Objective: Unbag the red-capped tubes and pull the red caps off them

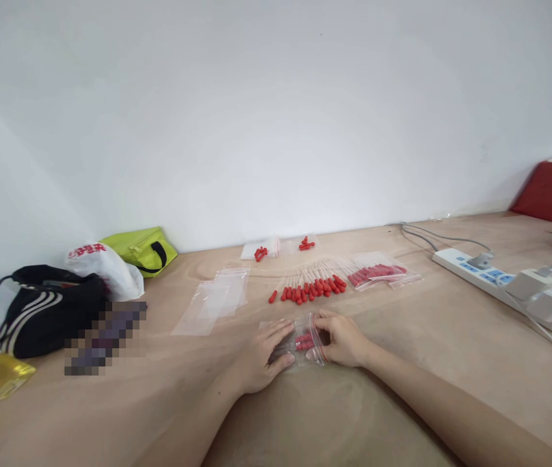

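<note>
Red-tipped sticks [303,342] lie in a clear bag [299,360] at the frame's lower centre, the left hand [262,359] spread over it, the right hand [344,338] at its mouth, grip unclear; bagging seems the step, the next move calling for a steadied opening.

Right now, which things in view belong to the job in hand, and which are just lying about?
Seemingly part of the job: clear bag at the left hand and right hand; loose red-tipped sticks; flat clear bags; bagged sticks.

Probably just lying about: black bag; white plastic bag; lime bag; yellow packet; power strip.
</note>
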### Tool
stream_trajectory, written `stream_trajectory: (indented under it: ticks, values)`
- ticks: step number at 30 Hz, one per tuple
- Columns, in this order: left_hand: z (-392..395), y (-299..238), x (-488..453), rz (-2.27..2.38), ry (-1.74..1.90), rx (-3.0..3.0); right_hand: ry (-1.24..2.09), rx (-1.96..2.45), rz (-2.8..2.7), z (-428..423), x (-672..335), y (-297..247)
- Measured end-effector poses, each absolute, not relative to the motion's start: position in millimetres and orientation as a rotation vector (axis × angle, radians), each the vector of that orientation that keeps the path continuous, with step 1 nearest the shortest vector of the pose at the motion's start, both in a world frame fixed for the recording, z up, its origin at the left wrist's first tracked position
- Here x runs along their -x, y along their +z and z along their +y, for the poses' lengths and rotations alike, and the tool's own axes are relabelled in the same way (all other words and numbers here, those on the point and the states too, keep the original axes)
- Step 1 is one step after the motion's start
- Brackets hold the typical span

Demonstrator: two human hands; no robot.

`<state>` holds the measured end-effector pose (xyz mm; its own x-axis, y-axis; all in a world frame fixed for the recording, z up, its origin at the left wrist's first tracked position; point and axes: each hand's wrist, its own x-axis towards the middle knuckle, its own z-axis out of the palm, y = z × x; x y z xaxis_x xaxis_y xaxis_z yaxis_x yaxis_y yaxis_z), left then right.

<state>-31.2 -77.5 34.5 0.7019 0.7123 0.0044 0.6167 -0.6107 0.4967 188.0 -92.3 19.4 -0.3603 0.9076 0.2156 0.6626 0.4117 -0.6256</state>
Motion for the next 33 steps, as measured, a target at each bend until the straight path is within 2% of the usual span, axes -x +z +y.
stream_trajectory:
  ticks: [4,9,13,20,29,33]
  values:
    - [-76.3,31.7,32.0,1.09,0.196,-2.49,0.629,1.33,-2.08,-92.0,-191.2,18.5]
    - [-75.4,26.6,32.7,1.156,0.168,-2.534,0.936,1.207,-1.991,-94.7,-199.0,18.0]
    - [-76.1,28.6,32.0,1.16,0.133,-2.549,1.011,1.151,-1.991,-94.6,-199.6,15.7]
    - [-81.5,34.6,34.1,1.233,0.128,-2.503,1.349,1.156,-1.602,-85.8,-234.0,23.7]
    - [-69.9,40.6,39.3,1.417,0.551,-2.401,1.092,1.159,-1.225,-68.2,-297.0,29.9]
    - [-62.1,39.7,41.1,1.515,0.485,-2.274,0.826,1.145,-1.236,-56.4,-268.2,35.3]
